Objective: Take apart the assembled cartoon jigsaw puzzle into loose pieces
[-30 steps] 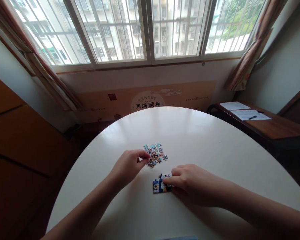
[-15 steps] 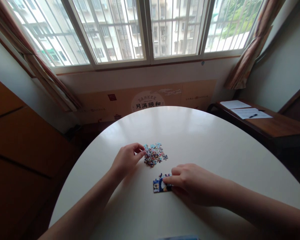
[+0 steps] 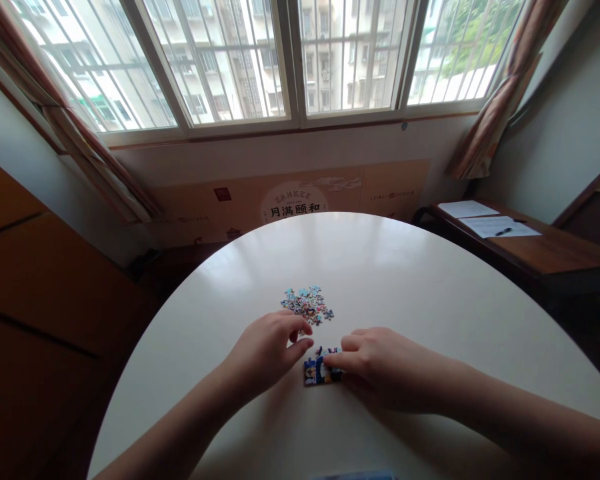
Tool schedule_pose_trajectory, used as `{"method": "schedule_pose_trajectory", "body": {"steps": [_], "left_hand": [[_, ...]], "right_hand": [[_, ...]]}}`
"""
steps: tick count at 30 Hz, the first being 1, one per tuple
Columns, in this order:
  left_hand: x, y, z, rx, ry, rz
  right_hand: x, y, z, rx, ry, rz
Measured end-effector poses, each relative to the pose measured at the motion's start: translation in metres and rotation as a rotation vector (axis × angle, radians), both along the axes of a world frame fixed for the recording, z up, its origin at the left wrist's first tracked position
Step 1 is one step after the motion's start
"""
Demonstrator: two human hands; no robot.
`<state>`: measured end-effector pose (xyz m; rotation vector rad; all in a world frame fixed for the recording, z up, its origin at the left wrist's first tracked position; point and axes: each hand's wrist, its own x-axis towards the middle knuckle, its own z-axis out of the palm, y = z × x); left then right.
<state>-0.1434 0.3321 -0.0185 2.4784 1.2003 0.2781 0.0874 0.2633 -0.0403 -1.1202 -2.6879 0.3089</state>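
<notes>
A small block of joined jigsaw puzzle pieces (image 3: 310, 373), mostly dark blue and white, lies flat on the white round table (image 3: 390, 267). My right hand (image 3: 380, 360) grips its right side, with the index finger lying on top; that side is hidden under the fingers. Just up and left of the block, my left hand (image 3: 275, 347) hovers with a small gap between thumb and index finger, and no piece shows there. Behind it spreads a heap of loose puzzle pieces (image 3: 313, 307), its near left part covered by the hand.
At the table's near edge the top of a bluish flat thing (image 3: 355, 475) shows. To the right stands a wooden desk (image 3: 565, 250) with papers (image 3: 517, 227) and a pen (image 3: 503, 232). A barred window and a printed panel (image 3: 395, 180) are beyond the table.
My left hand has come away from the loose pieces, moving right and nearer to the joined block. My right hand has stayed on the block.
</notes>
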Motion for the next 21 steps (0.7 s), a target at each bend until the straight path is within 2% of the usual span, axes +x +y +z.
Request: {"method": "schedule_pose_trajectory", "body": {"steps": [7, 21], "left_hand": [[0.007, -0.007, -0.012, -0.068, 0.06, -0.024], [0.01, -0.009, -0.014, -0.143, 0.005, -0.033]], "right_hand": [[0.0, 0.001, -0.002, -0.017, -0.005, -0.013], [-0.001, 0.001, 0.002, -0.047, -0.019, -0.06]]}}
